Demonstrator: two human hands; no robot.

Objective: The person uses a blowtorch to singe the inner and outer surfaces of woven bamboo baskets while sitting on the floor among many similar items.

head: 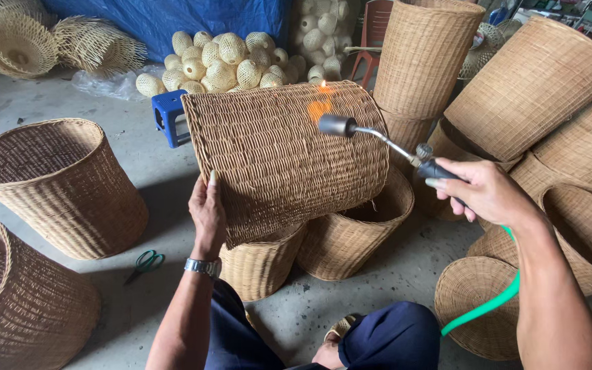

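Left hand (208,214) flat against tilted wicker basket (289,154) at centre frame, fingers open; right hand (482,192) closed around gas torch (385,142), flame (320,106) licking basket's upper right

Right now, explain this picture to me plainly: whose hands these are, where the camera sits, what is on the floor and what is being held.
There is one picture, taken by a camera worn on the person's head and looking down at their own hands and knees. The left hand steadies a woven basket lying on its side. The right hand holds a gas torch fed by a green hose; a small orange flame plays on the basket's wall. On the concrete floor stand more wicker baskets, green scissors, a blue stool and a heap of pale woven balls.
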